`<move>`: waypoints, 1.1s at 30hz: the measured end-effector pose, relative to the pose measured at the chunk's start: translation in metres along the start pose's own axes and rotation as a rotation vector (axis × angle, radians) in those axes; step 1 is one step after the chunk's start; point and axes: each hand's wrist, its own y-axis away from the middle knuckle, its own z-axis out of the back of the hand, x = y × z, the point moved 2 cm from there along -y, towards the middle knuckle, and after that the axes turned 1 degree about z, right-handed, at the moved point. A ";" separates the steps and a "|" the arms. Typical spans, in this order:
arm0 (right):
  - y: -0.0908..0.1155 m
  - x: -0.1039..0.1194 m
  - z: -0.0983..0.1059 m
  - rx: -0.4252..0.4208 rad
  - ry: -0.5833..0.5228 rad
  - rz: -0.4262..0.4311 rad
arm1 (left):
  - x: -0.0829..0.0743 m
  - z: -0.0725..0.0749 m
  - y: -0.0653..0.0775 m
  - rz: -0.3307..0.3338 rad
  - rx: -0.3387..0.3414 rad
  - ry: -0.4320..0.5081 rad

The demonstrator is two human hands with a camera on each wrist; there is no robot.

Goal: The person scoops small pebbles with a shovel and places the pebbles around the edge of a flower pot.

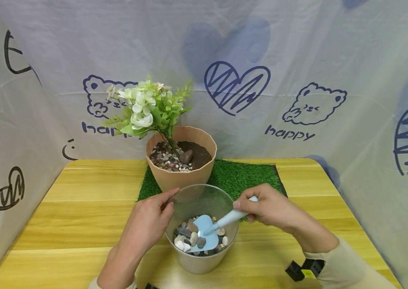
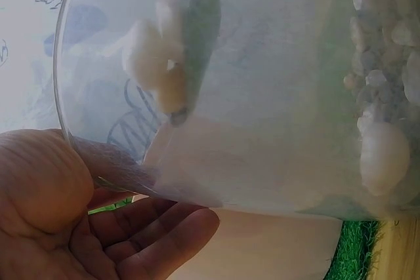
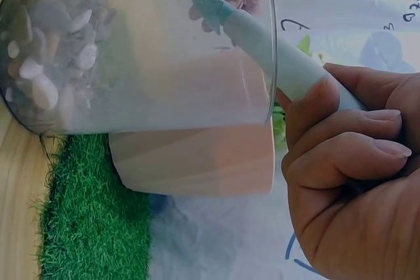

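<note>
At lower centre of the frame, the rim of a clear bucket (image 1: 204, 263) is gripped between the left hand's (image 1: 149, 218) thumb and fingers. A light-blue shovel (image 1: 228, 218) is held by its handle in the right hand's (image 1: 267, 206) curled fingers, its stone-laden blade positioned inside the bucket, above further pebbles (image 1: 224, 241).

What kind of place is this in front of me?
It looks like a small tabletop booth, perhaps set up for demonstrations or filming: printed white curtains hang on three sides, close around a wood-grain table, with a green turf mat laid on it.
</note>
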 end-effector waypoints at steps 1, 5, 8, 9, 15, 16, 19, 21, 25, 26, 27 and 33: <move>0.000 -0.001 0.001 -0.004 -0.006 -0.002 | 0.000 0.000 0.000 0.002 0.001 0.001; 0.001 -0.002 0.004 -0.034 0.011 -0.007 | 0.000 0.000 0.000 0.008 0.006 0.004; 0.003 -0.001 0.006 -0.061 0.057 0.004 | 0.000 0.000 0.000 0.010 0.008 0.009; 0.004 0.000 0.006 -0.069 0.075 0.011 | 0.000 0.000 0.001 0.010 0.008 0.012; 0.006 0.004 0.009 -0.113 0.139 0.013 | 0.000 0.001 0.001 0.015 0.009 0.017; 0.007 0.004 0.010 -0.122 0.145 0.010 | 0.000 0.001 0.001 0.015 0.009 0.016; 0.008 0.005 0.012 -0.142 0.155 0.004 | 0.000 0.000 0.000 0.014 0.009 0.016; 0.008 0.005 0.013 -0.146 0.147 0.003 | 0.000 0.000 0.000 0.014 0.010 0.017; 0.008 0.002 0.015 -0.134 0.089 -0.001 | 0.000 0.001 0.000 0.012 0.008 0.017; 0.008 0.001 0.015 -0.132 0.071 -0.004 | 0.000 0.000 0.000 0.012 0.007 0.017; 0.008 0.000 0.016 -0.130 0.052 -0.009 | 0.000 0.000 0.000 0.007 0.005 0.017; 0.009 -0.003 0.024 -0.123 -0.052 -0.026 | 0.000 0.001 -0.001 -0.011 -0.003 0.010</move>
